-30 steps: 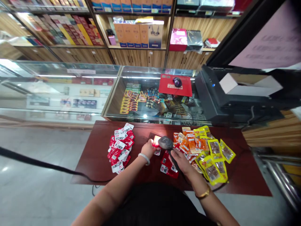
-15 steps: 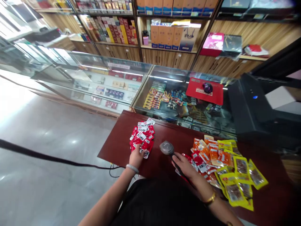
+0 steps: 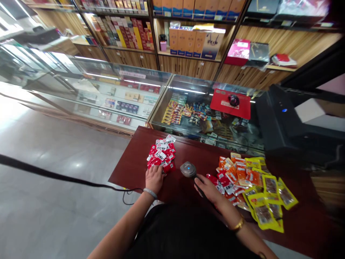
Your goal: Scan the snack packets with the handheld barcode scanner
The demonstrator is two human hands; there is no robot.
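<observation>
My left hand point(image 3: 154, 178) is at the near edge of a pile of red and white snack packets point(image 3: 161, 153), its fingers bent down onto a red packet, part of which is hidden under them. In my right hand point(image 3: 208, 189) is a dark handheld barcode scanner point(image 3: 188, 169), gripped by its handle, with its grey head up and a small blue light showing. Right of that hand lies a second heap: red packets point(image 3: 225, 181), orange packets point(image 3: 245, 176) and yellow-edged clear packets point(image 3: 262, 212), partly overlapping.
Both heaps rest on a dark red-brown tabletop point(image 3: 126, 160). Behind it stands a glass display counter point(image 3: 199, 133) with a red mat point(image 3: 221, 104) and a mouse point(image 3: 233, 100) on top. A black machine point(image 3: 277, 122) is at the right. A black cable point(image 3: 67, 176) crosses at left.
My left hand has turned knuckles-up and its fingers now curl over the pile's near edge. A blue light now shows on the scanner head. The whole view has shifted slightly.
</observation>
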